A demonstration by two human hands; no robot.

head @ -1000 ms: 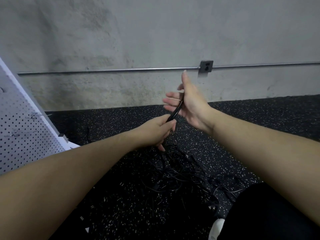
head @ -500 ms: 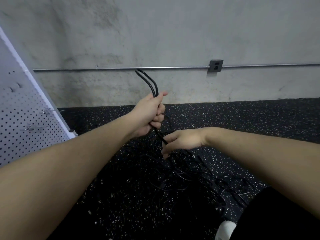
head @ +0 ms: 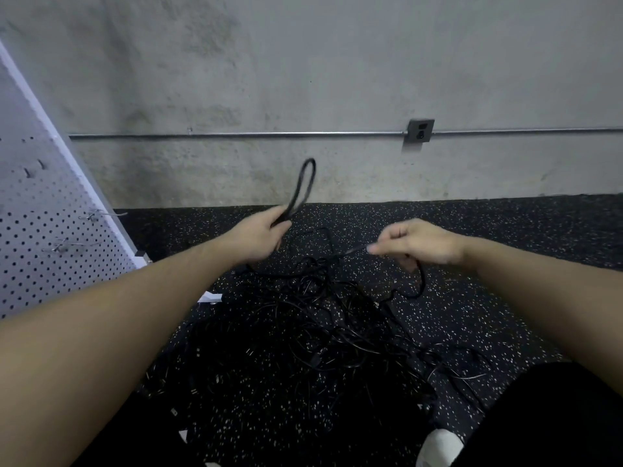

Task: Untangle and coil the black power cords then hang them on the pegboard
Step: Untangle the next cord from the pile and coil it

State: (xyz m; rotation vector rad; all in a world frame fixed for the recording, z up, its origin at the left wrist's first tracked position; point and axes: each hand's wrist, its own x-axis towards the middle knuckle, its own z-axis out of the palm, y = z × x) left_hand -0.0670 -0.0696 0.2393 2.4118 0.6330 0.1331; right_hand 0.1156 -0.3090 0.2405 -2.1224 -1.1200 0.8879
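Observation:
A tangled heap of black power cords [head: 337, 335] lies on the speckled black floor in front of me. My left hand [head: 261, 237] is closed around one black cord, and a narrow loop of it [head: 303, 187] sticks up above my fist toward the wall. My right hand [head: 418, 242] pinches the same cord farther along, off to the right; the cord droops below it in a curve [head: 419, 281] back down into the heap. The white pegboard [head: 50, 230] stands at the left, with metal hooks [head: 101, 214] on it.
A concrete wall rises behind the floor, with a metal conduit [head: 269, 133] and an outlet box [head: 419, 130]. My black-clad leg [head: 556, 419] and white shoe [head: 438, 446] are at the lower right. The pegboard's foot [head: 210, 297] rests near the cords.
My hands have spread apart: the right hand moved right and up with the cord, the left hand dropped lower. The loop above my left fist is shorter and leans right.

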